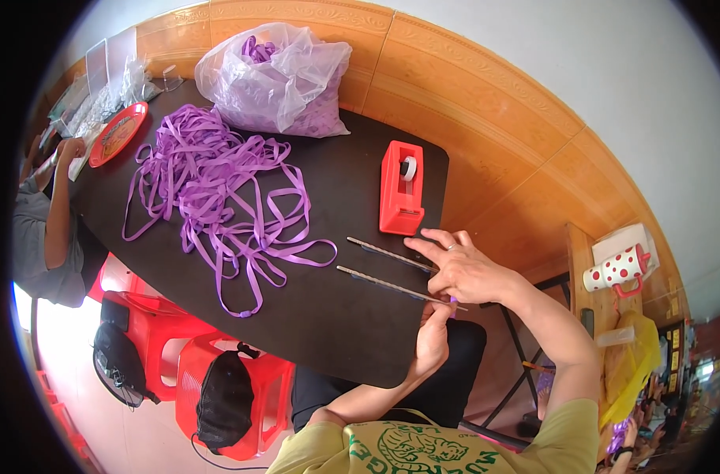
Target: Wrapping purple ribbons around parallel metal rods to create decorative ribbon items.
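The left hand (433,340) apparently pinches the near rod (384,282), likely for steadiness, while the right hand (469,272) spreads its fingers.

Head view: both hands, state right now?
Left hand: closed, apparently pinching a small purple piece by the lower thin rod.
Right hand: two fingers extended; whether the others grip anything cannot be told.

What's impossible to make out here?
Head view:
Small purple piece between the left hand and right hand: too small, partly covered by them.
Lower contents of the cloudy plastic bag: blurred by its plastic.
Lower layers of the glossy purple ribbon pile: hidden under loops.
Grey-shirted co-worker: cut off by the dark rim.
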Motion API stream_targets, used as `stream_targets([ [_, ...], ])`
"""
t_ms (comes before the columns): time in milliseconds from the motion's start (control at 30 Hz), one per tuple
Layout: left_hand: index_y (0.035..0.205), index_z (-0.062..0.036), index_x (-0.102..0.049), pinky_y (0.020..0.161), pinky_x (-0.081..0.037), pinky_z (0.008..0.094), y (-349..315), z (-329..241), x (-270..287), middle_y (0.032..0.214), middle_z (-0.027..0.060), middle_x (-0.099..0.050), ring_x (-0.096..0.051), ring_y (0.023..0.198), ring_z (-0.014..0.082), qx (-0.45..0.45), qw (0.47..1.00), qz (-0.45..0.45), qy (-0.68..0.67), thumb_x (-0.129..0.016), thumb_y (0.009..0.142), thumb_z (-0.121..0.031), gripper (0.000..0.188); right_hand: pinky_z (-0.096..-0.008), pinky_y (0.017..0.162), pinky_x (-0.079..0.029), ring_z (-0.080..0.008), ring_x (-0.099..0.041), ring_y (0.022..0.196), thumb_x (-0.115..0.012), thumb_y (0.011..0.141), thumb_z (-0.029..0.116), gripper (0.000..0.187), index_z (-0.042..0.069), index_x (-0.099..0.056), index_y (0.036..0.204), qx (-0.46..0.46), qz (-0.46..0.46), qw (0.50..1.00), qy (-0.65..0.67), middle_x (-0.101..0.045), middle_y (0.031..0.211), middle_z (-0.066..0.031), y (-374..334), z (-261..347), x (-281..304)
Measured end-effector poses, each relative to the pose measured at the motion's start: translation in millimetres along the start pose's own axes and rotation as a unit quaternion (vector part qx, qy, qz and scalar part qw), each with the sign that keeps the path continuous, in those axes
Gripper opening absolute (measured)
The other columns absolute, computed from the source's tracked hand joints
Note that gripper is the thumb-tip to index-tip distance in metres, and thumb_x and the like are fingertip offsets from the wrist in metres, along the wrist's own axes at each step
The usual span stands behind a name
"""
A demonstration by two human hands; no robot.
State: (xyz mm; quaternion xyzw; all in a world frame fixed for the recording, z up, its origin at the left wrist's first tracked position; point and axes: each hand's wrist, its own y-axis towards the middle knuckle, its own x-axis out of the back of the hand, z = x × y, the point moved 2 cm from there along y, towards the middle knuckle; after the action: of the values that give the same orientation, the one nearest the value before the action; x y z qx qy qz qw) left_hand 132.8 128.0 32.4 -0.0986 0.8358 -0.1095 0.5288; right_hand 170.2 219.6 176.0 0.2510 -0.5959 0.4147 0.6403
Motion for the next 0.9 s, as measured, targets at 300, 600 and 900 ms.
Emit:
stream_targets([
  [300, 0.081, -0.0070, -0.059, 0.077, -0.042, 0.0257, -1, -1, -3, 0.081, 0.0003, -0.058, -0.054, 0.077, 0.0104, 0.006, 1.000, -0.015, 0.011, -0.062, 0.079, 0.003, 0.011, -0.0221, 0.069, -0.047, -0.0108, -0.060, 0.080, -0.060, 0.088, 0.004, 0.007, 0.001, -0.064, 0.091, -0.257, -0.386, 0.742, 0.483, -0.065, 0.098, -0.0062, -88, -29, -49],
  [600, 0.087, -0.0043, -0.061, 0.060, -0.047, 0.0263, -1, -8, -8, 0.078, 0.0035, -0.063, -0.058, 0.065, 0.0144, -0.010, 1.000, 0.011, 0.027, -0.059, 0.082, 0.000, 0.007, -0.0434, 0.095, -0.046, -0.0327, -0.058, 0.109, -0.053, 0.087, 0.009, 0.046, 0.002, -0.042, 0.131, -0.141, -0.286, 0.450, 0.834, -0.058, 0.118, -0.0223, -66, -15, -127],
  [900, 0.083, -0.0074, -0.061, 0.062, -0.043, 0.0239, -12, -23, -24, 0.075, 0.0007, -0.060, -0.055, 0.070, 0.0103, 0.019, 0.999, 0.002, 0.048, -0.062, 0.082, -0.005, 0.003, -0.0364, 0.086, -0.049, -0.0239, -0.062, 0.097, -0.057, 0.086, 0.000, 0.042, 0.003, -0.045, 0.126, -0.057, -0.326, 0.414, 0.848, -0.063, 0.104, -0.0137, -61, -25, -144],
])
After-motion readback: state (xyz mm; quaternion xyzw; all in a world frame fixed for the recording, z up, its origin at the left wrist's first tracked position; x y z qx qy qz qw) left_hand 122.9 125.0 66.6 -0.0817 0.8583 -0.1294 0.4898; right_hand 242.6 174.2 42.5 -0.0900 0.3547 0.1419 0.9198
